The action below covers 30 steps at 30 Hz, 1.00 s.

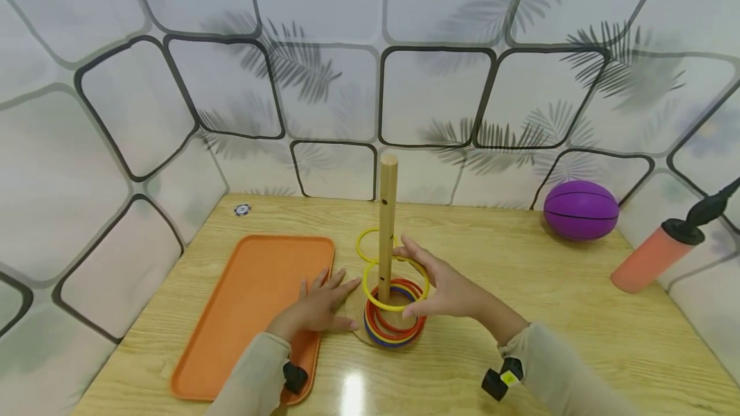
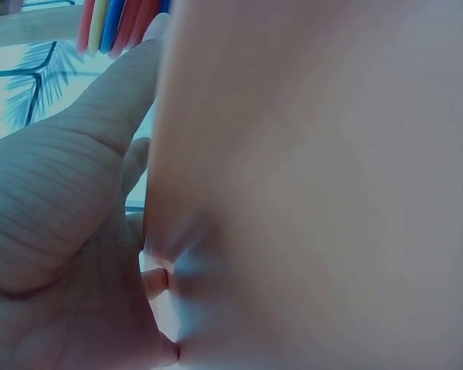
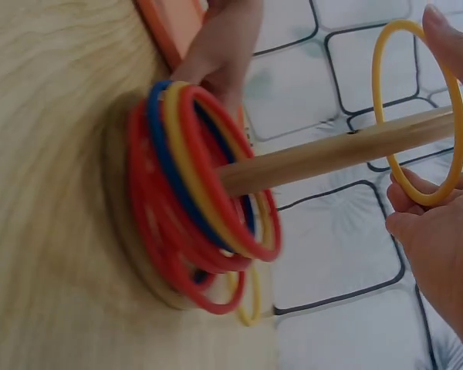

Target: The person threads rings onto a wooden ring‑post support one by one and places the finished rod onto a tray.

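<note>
A wooden post stands upright on a round wooden base. Several red, blue and yellow rings are stacked around its foot. With fingertips and thumb, my right hand holds a yellow ring that encircles the post above the stack. Fingers spread, my left hand lies between the tray's right edge and the base, its thumb tip by the base. The left wrist view shows the left thumb close to the stacked rings; a blurred surface hides much else.
Behind the post lies another yellow ring. An orange tray occupies the left side, with a poker chip beyond it. At the right are a purple ball and an orange hand pump. A patterned backdrop borders the table.
</note>
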Each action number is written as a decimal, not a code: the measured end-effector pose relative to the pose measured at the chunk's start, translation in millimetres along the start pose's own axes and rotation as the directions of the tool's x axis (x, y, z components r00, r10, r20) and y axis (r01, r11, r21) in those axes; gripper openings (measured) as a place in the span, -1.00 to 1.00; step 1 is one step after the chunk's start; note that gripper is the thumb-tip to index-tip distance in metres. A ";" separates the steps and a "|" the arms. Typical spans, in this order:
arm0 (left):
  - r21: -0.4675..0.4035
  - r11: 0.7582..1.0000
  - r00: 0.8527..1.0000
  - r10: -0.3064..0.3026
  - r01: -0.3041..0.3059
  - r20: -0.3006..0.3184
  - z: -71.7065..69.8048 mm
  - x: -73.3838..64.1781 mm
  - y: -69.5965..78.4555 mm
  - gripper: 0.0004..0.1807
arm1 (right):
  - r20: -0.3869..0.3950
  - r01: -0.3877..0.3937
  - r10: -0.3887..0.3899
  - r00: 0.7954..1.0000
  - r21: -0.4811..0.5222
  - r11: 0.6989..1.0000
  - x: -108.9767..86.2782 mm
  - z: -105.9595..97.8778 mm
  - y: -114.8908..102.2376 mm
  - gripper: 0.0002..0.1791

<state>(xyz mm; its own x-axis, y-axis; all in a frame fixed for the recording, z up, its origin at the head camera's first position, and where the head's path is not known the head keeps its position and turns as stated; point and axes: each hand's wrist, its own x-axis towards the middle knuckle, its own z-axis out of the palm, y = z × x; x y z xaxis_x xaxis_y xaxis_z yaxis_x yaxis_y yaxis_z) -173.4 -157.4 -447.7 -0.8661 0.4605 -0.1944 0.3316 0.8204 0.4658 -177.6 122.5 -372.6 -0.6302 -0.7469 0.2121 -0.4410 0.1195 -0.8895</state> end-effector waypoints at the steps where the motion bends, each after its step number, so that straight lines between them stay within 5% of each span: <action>1: 0.000 1.000 1.000 -0.001 0.001 -0.001 0.1 0.1 0.0 -0.08 | -0.004 -0.013 0.013 1.000 0.002 1.000 -1.1 3.0 3.2 0.22; 10: -0.001 1.000 1.000 0.010 -0.010 -0.010 2.5 0.6 -2.4 -0.08 | -0.069 -0.097 0.092 0.993 -0.068 0.993 -10.8 22.3 30.2 0.22; 19: -0.004 1.000 1.000 0.016 -0.016 -0.020 3.3 1.8 -3.9 -0.08 | -0.099 -0.095 0.081 0.992 -0.152 0.984 -19.0 26.3 52.3 0.23; 30: 0.015 1.000 1.000 0.022 -0.022 -0.017 1.3 0.7 -1.1 -0.08 | -0.111 -0.060 0.055 0.992 -0.046 0.997 -30.4 22.9 67.6 0.14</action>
<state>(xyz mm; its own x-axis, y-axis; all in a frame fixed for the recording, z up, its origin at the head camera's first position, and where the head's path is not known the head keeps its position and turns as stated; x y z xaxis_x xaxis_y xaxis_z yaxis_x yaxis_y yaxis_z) -173.8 -157.5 -449.4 -0.8648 0.4726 -0.1698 0.3557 0.8151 0.4573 -173.5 138.3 -448.5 -0.7205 -0.6618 0.2070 -0.4315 0.1941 -0.8810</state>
